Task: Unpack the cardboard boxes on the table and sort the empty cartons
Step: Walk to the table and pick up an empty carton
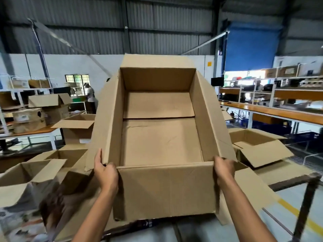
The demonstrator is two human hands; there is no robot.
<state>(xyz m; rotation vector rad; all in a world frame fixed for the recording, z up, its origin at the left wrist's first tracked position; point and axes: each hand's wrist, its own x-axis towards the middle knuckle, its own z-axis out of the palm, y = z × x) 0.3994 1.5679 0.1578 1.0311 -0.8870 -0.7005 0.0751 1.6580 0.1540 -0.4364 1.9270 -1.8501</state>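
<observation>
I hold a large empty cardboard box [160,142] up in front of me, its open top tilted toward the camera and its flaps spread outward. My left hand [104,170] grips the near left corner, thumb on the side wall. At the near right corner my right hand [224,169] grips the box, fingers wrapped behind the edge. Nothing lies inside the box; only its folded bottom flaps show.
Several open empty cartons [31,173] are piled below left, and more cartons [258,147] lie at the right. A dark metal frame [307,194] stands at lower right. Shelving and benches [279,110] line the right side. A person [90,96] stands far back left.
</observation>
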